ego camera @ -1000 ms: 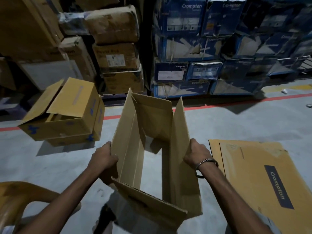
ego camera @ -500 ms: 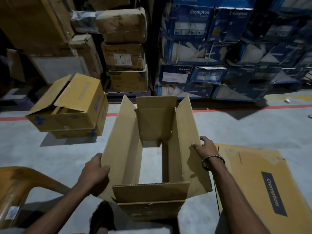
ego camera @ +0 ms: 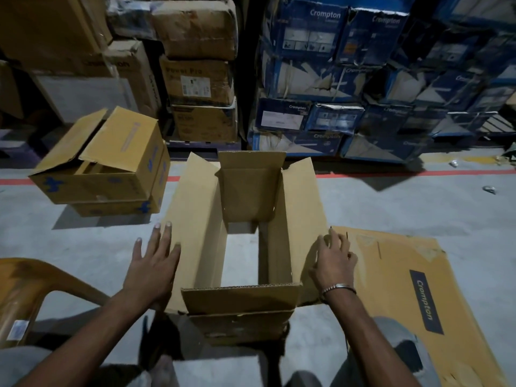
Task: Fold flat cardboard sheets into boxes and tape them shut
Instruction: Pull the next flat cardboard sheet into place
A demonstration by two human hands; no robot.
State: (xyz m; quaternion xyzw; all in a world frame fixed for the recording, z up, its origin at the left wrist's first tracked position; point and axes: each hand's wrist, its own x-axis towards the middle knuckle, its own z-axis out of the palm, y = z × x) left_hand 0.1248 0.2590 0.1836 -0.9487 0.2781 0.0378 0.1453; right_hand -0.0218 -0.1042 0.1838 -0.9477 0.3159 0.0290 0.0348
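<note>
A brown cardboard box (ego camera: 245,196) stands squared up on the grey floor in front of me, open at top and bottom, so the floor shows through it. All its flaps are spread outward. My left hand (ego camera: 152,263) lies flat with straight fingers against the outer face of the left flap. My right hand (ego camera: 333,259) rests on the right flap with fingers loosely bent, thumb toward the box. A flat cardboard sheet (ego camera: 413,289) printed "Crompton" lies on the floor to the right, under my right hand's side.
Two assembled yellow-brown boxes (ego camera: 106,169) are stacked at left, top flaps up. Brown cartons (ego camera: 199,79) and blue Crompton cartons (ego camera: 349,79) are piled behind a red floor line (ego camera: 391,174). A wooden chair arm (ego camera: 30,286) is at lower left.
The box has gone from a skewed, half-flat shape to a square open tube. Both hands have let go of the walls and moved outward onto the side flaps, fingers straightening.
</note>
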